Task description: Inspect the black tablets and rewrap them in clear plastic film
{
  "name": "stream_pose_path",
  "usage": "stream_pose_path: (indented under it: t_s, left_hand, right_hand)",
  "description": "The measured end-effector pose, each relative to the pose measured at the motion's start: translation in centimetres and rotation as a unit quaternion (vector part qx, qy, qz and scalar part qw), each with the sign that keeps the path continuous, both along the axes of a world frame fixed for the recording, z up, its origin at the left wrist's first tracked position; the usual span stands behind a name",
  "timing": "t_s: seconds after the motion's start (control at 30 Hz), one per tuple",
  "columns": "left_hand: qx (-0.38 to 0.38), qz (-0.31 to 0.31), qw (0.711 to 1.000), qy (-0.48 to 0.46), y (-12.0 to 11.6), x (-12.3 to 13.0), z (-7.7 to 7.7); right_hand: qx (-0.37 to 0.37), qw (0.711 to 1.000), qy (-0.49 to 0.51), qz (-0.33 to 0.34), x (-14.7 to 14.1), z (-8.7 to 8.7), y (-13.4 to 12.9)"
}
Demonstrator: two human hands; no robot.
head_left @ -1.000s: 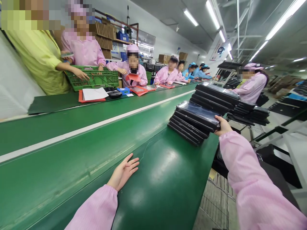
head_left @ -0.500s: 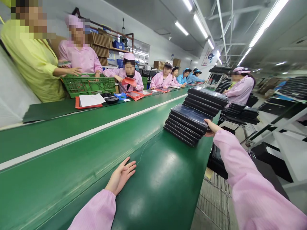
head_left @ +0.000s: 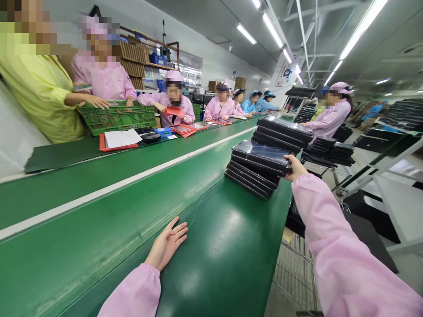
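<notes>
My right hand [head_left: 293, 167] grips the right end of the upper black panels, which jut out to the right over the rest of the near stack [head_left: 251, 179]. A clear film covers the top panel [head_left: 261, 152]. Right behind stands a taller stack of black panels [head_left: 280, 132]. Palm up and fingers spread, my left hand [head_left: 168, 243] rests at the green work surface [head_left: 224, 251], holding nothing.
Across the belt [head_left: 109, 211], people in pink, blue and yellow clothes work beside a green crate [head_left: 119, 118] and red folders [head_left: 185, 128]. A wire rack [head_left: 294, 273] and more black panels [head_left: 327, 152] stand to the right.
The upper panels of the near stack have shifted right and up slightly, out of line with those below. My right hand has moved slightly up with them. My left hand has stayed put.
</notes>
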State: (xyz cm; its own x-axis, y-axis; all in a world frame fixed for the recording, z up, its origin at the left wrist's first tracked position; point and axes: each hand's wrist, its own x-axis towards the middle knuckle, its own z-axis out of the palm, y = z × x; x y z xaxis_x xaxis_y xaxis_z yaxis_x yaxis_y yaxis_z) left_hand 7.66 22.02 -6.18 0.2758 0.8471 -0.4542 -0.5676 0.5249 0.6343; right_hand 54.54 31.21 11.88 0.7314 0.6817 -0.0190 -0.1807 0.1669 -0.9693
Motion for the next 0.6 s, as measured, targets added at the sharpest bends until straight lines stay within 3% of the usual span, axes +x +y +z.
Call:
stream_pose_path:
  t_s: [0.17,0.33,0.47,0.6]
  left_hand:
    - [0.01,-0.009,1.0,-0.014,0.1,-0.1,-0.1]
    - [0.074,0.002,0.997,0.011,0.2,0.4,-0.5]
    - [0.133,0.017,0.99,0.049,-1.3,2.6,-0.1]
    - [0.143,0.049,0.985,-0.079,-3.7,5.5,0.4]
  right_hand:
    - [0.015,0.998,0.056,0.005,-3.9,0.1,-0.7]
    - [0.051,0.996,0.065,0.024,-9.1,-1.4,-5.5]
    - [0.006,0.995,0.068,0.075,-14.6,-5.7,-10.9]
    - [-0.074,0.983,0.064,0.152,-21.4,-12.0,-15.1]
